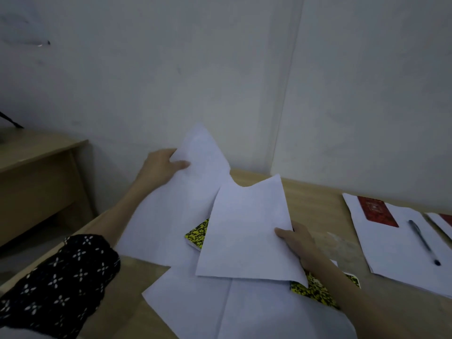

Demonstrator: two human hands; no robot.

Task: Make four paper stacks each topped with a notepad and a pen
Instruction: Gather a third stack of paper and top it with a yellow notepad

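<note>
My left hand (160,167) grips the far edge of a lifted white sheet (176,204). My right hand (297,243) holds a second white sheet (247,231) by its right edge, above the table. More loose sheets (220,309) lie underneath. Two yellow-and-black notepads lie partly hidden: one (197,234) between the held sheets, the other (315,293) under my right wrist. At the right sits a paper stack (401,250) topped with a red notepad (376,211) and a black pen (424,242).
A further paper stack with a red notepad (446,218) is cut off at the right edge. The wooden table (310,199) meets a white wall behind. A second wooden desk (36,167) stands to the left, across a gap.
</note>
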